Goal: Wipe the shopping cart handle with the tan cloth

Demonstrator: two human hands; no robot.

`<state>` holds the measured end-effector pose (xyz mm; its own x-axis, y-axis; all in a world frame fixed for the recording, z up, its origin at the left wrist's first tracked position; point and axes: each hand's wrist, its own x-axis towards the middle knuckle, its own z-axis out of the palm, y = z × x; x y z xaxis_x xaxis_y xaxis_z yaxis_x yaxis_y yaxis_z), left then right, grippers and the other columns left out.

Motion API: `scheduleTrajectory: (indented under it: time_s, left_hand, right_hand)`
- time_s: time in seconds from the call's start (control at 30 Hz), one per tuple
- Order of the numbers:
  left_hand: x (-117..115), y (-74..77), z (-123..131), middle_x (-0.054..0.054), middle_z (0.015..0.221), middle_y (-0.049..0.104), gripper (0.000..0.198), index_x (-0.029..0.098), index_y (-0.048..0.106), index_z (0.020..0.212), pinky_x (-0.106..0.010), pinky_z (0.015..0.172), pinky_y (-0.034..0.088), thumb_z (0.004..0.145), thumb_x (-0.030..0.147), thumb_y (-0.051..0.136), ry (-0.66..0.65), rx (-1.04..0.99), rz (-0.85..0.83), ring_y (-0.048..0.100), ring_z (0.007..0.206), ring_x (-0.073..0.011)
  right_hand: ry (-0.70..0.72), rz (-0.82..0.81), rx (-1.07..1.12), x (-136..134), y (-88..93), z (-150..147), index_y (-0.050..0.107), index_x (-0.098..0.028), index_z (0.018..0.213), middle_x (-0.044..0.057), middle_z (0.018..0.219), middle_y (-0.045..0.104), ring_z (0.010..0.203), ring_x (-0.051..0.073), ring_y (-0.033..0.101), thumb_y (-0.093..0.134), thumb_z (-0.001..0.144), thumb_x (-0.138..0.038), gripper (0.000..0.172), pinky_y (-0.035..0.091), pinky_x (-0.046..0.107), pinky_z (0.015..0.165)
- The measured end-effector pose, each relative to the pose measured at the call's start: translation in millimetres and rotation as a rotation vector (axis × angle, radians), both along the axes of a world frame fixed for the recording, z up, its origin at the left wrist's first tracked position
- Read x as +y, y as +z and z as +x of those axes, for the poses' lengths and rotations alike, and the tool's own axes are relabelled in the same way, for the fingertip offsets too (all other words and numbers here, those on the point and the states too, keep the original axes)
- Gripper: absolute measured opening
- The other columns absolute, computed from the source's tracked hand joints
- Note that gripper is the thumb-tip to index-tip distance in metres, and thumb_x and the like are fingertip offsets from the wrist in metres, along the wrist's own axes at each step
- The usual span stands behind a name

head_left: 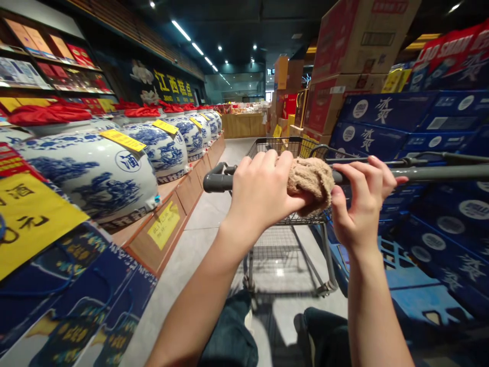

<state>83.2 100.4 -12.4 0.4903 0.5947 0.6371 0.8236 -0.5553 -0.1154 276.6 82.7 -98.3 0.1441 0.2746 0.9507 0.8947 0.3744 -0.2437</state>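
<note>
A grey cart handle runs across the view in front of me. My left hand is closed over its left part, with a crumpled tan cloth bunched under the thumb and against the bar. Right of the cloth, my right hand rests at the bar with its fingers spread over the top and its thumb near the cloth's edge. Beyond the handle is the wire basket of the shopping cart, partly hidden by my hands.
Large blue-and-white jars with red cloth tops line a wooden ledge at left. Stacked blue boxes and tall brown cartons stand at right, beside a light blue crate. Pale floor leads to a wooden counter.
</note>
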Motion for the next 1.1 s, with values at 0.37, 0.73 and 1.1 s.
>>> scheduleTrajectory:
  time_s: [0.37,0.73,1.1]
  left_hand:
    - [-43,-7.4,27,-0.011,0.105,0.071,0.036,0.019,0.063,0.115,-0.042,0.084,0.05,0.086,0.037,0.076,-0.111,-0.075,0.079,0.068,0.102,-0.032]
    - [-45,-23.3,-44,-0.012,0.135,0.075,0.034,0.025,0.064,0.114,-0.057,0.119,0.047,0.08,0.017,0.062,-0.59,-0.447,-0.037,0.069,0.13,-0.0319]
    - [-16,-52.8,-33,-0.003,0.106,0.077,0.034,0.028,0.067,0.109,-0.05,0.112,0.055,0.095,0.059,0.067,-0.86,-0.994,0.13,0.075,0.112,-0.0268]
  right_hand:
    - [0.091,0.029,0.055,-10,0.9,46,0.074,-0.026,0.118,0.012,0.124,0.071,0.148,0.041,0.047,0.05,0.102,-0.05,0.037,0.02,0.071,0.126]
    - [0.161,-0.039,0.031,-19,0.9,12,0.057,-0.029,0.155,0.012,0.165,0.052,0.165,0.04,0.03,0.051,0.104,-0.039,0.052,0.018,0.073,0.13]
    - [0.274,-0.186,-0.181,-23,10.3,-30,0.059,-0.033,0.15,0.007,0.141,0.065,0.145,0.032,0.051,0.057,0.102,-0.043,0.049,0.014,0.061,0.134]
